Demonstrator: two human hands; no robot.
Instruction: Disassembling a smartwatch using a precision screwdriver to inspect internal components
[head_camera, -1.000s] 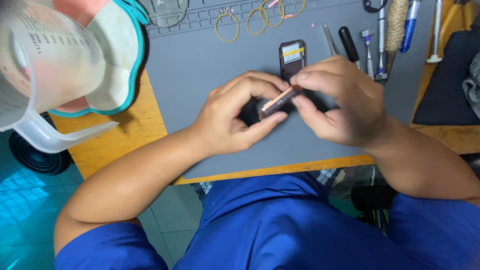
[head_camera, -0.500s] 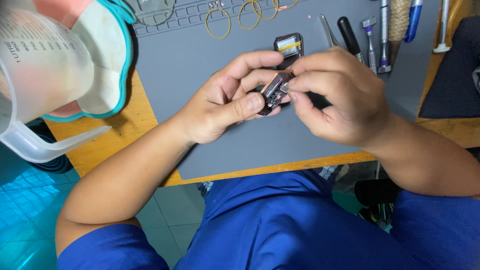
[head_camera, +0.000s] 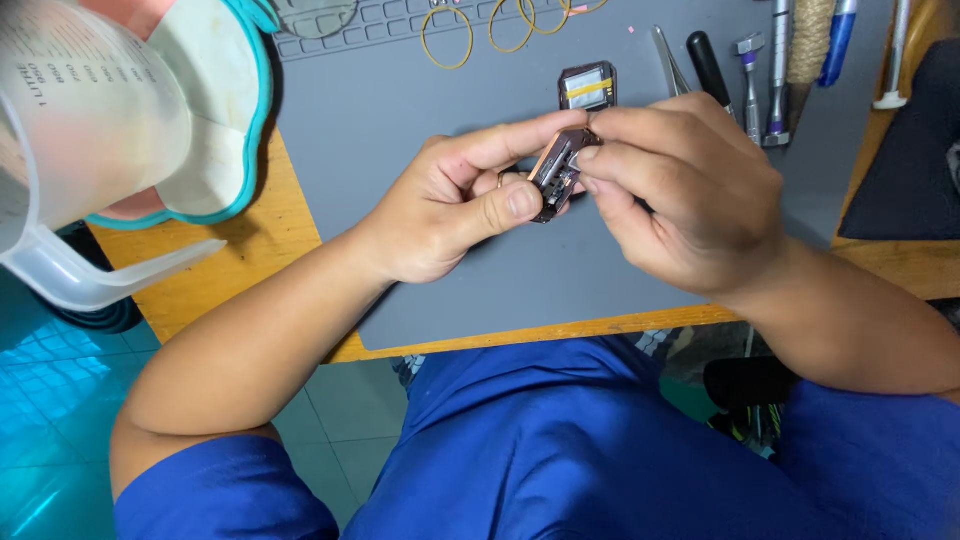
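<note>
A small rectangular dark screen module with a yellow strip across it (head_camera: 587, 86) lies flat on the grey mat, just beyond the hands. A translucent plastic measuring jug with printed scale markings (head_camera: 85, 120) stands at the far left.

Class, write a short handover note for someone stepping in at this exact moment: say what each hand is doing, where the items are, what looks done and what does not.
Left hand: pinches the small copper-coloured device casing between thumb and fingers, above the grey mat.
Right hand: fingertips grip the same casing from the other side; any tool in it is hidden.
A second small dark square part with a yellow strip lies on the mat just beyond the hands.
Tweezers, screwdrivers and rubber bands lie along the mat's far edge.
Done: the casing looks open, insides showing.
Left: the square part is apart from the casing.
</note>
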